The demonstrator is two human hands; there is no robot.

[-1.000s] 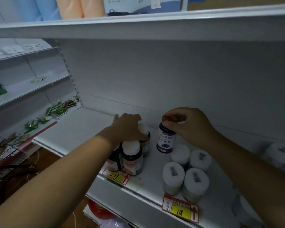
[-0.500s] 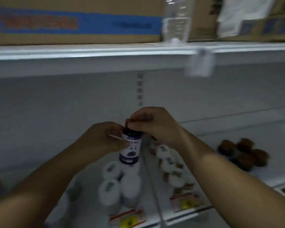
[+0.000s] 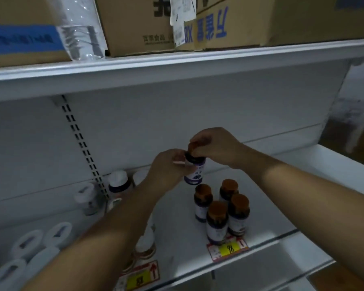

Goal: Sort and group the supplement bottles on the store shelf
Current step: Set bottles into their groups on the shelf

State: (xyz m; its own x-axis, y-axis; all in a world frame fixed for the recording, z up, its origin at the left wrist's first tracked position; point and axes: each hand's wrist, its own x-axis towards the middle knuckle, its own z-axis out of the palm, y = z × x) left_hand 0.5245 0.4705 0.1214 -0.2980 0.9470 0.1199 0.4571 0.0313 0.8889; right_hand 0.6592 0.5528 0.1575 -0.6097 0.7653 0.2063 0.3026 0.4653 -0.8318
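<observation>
The left hand (image 3: 168, 169) covers part of the held bottle (image 3: 194, 171), whose label is too blurred to read. White-capped bottles (image 3: 17, 263) left of it are cut off.

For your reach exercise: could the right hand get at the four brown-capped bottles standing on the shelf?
Probably yes: the four brown-capped bottles stand just below the right hand with nothing between, but it first must release the bottle it holds.
</observation>
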